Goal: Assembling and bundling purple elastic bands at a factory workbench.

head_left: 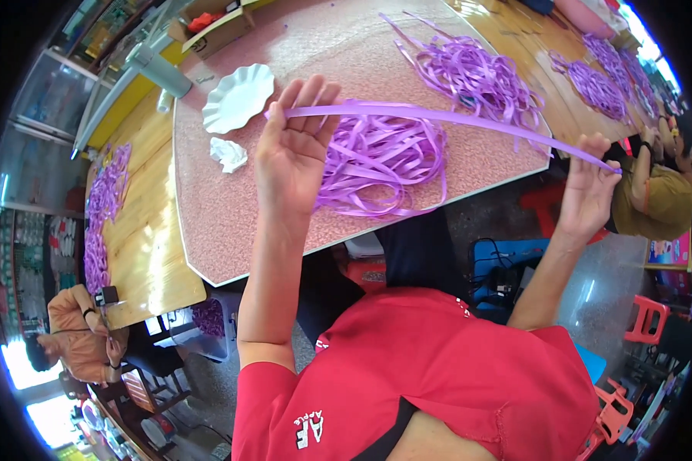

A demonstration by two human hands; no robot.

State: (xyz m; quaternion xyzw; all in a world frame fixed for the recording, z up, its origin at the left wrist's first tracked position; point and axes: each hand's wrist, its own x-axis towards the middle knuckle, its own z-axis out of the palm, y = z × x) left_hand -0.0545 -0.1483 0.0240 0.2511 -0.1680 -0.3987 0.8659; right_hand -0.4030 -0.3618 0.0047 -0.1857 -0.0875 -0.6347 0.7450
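White lettering (310,429) stands on the red shirt (438,353), large letters beside a small word; white marks (463,308) elsewhere on it are too small to read.

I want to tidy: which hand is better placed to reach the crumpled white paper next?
Probably the left hand: it is nearer the crumpled white paper; the right hand is farther across. Both hold purple ribbon.

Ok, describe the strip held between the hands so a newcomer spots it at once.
On the pink table, find the purple ribbon heap at the near edge. Across its top in the picture, one purple strip runs from the left hand to the right hand. Unlike that tangled heap, it is a single length stretched nearly straight.
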